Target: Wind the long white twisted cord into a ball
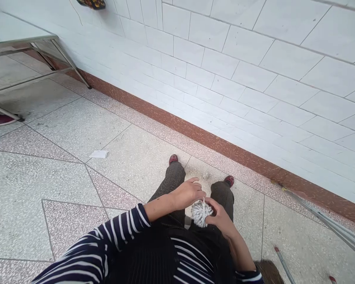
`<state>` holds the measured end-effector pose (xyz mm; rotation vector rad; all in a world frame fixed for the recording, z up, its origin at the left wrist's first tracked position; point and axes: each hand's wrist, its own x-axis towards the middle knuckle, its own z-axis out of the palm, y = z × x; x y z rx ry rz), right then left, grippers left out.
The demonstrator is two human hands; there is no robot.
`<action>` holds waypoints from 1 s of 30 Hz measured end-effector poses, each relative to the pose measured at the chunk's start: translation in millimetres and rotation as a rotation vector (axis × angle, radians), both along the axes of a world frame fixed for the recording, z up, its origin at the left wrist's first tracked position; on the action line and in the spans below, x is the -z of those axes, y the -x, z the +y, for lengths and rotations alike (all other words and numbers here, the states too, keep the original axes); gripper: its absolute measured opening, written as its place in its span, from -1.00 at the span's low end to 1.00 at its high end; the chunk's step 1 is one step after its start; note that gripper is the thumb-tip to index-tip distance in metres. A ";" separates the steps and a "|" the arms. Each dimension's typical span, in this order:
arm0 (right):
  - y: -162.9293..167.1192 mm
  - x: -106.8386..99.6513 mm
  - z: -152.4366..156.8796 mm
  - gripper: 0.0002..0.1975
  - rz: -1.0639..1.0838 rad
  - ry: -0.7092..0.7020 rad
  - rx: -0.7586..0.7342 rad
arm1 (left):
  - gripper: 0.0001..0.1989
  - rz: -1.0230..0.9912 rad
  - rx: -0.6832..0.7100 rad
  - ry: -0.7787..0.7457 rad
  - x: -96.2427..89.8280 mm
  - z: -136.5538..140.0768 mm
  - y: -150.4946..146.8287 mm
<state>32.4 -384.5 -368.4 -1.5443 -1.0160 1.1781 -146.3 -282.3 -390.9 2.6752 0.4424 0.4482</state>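
A small ball of grey-white yarn (200, 213) sits between my two hands, above my lap. My right hand (221, 218) cups the ball from the right side. My left hand (188, 193) is closed over its top left, fingers pinched on a strand that rises from the ball. A second, smaller yarn ball (206, 175) lies on the floor between my feet, close to the wall. I wear a dark striped top, and my legs in dark trousers stretch toward the wall.
A white tiled wall (239, 67) with a red-brown skirting runs across ahead. A metal table frame (32, 43) stands at the far left. A scrap of white paper (98, 154) lies on the terrazzo floor. Metal rods (328, 223) lean at the right.
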 end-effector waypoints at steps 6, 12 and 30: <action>-8.9 -4.1 -26.9 -0.47 0.253 0.092 -0.116 | -0.78 -0.039 -0.052 0.263 27.2 1.8 -11.0; -6.0 -12.6 -40.7 -0.11 0.565 0.149 -0.079 | -0.81 -0.011 -0.103 0.451 45.0 2.7 -14.9; -38.4 -53.2 2.7 -0.36 0.019 -0.198 0.582 | -0.75 0.184 -0.154 0.358 20.5 -11.5 -4.5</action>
